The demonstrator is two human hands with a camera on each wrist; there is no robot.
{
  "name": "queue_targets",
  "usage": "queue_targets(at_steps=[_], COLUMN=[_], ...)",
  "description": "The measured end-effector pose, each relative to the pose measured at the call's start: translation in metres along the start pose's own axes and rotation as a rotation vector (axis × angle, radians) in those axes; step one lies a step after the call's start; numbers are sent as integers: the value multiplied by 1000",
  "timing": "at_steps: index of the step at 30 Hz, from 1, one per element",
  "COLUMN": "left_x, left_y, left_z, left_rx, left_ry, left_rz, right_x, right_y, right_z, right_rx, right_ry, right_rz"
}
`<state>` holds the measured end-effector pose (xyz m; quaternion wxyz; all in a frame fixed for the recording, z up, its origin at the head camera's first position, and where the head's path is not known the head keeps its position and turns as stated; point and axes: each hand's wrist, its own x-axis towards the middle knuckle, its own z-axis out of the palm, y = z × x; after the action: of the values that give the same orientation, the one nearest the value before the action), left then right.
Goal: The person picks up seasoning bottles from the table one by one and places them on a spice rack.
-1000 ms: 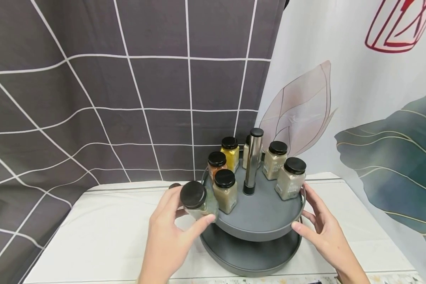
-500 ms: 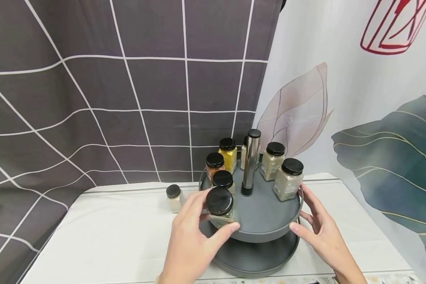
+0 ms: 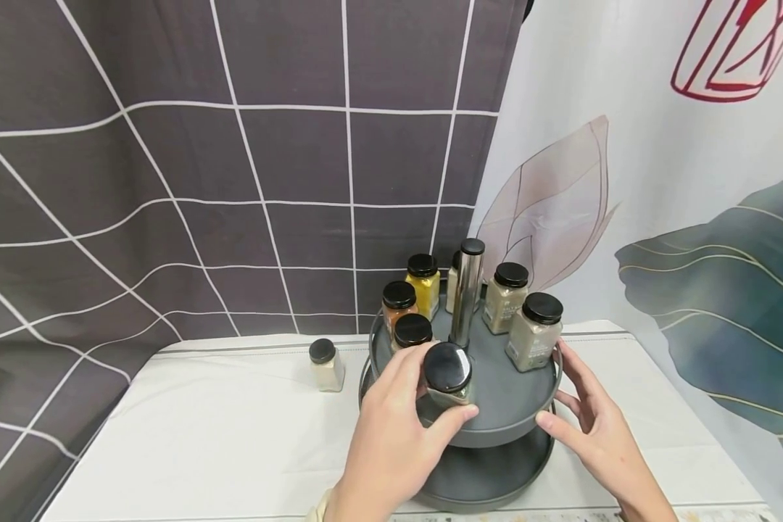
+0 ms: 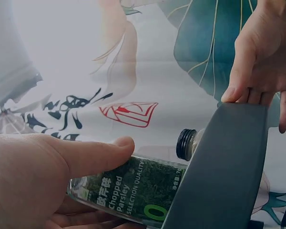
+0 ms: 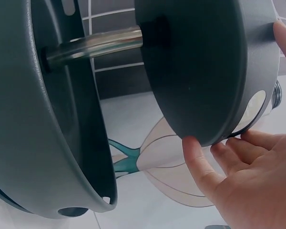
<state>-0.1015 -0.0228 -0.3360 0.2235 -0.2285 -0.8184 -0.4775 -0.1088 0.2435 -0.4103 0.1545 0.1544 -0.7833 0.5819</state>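
Observation:
My left hand [image 3: 391, 428] holds a clear, black-lidded spice jar of chopped parsley [image 3: 448, 368] between thumb and fingers at the front of the upper tray [image 3: 496, 437]. In the left wrist view the jar's green label [image 4: 133, 191] shows, its base hidden behind the tray rim [image 4: 229, 157]; whether it touches the tray floor I cannot tell. That tray is the top level of a dark grey two-tier turntable with a chrome post [image 3: 466, 297]. My right hand [image 3: 594, 428] grips the upper rim at the right, fingertips [image 5: 193, 143] against it in the right wrist view.
Several black-lidded jars ring the upper tray, including a yellow one [image 3: 423, 286], an orange one [image 3: 399, 301] and a pale one [image 3: 533, 333]. The lower tray [image 3: 489, 482] sits below. Another jar [image 3: 328, 368] stands on the white surface [image 3: 222, 435] to the left.
My left hand has carried the parsley jar rightward from the tray's left side to its front. The jar standing on the white surface has come into full view. My right hand stays at the rim.

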Motion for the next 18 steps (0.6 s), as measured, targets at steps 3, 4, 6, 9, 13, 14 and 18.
queue_targets(at_steps=[3,4,6,9,13,14,18], left_x=[1,1,2,3,4,4,5], left_y=[1,2,3,3,3,3,2], left_z=[5,7,10,14,20,21,25], left_rx=[36,50,84,114,162,175,210], left_ry=[0,-3,-7,-13,-23,-29,-50], left_rz=[1,0,3,15,25,23,16], right_x=[0,0,1,1,2,1,1], right_y=[-1,-1,-2,-2,-3,-3,-3], right_z=[0,0,1,1,2,2,1], right_rx=[-6,-9,-35,-72,-94,-93,-84], right_ry=[1,1,2,3,6,7,9], right_rz=[3,5,19,36,46,46,47])
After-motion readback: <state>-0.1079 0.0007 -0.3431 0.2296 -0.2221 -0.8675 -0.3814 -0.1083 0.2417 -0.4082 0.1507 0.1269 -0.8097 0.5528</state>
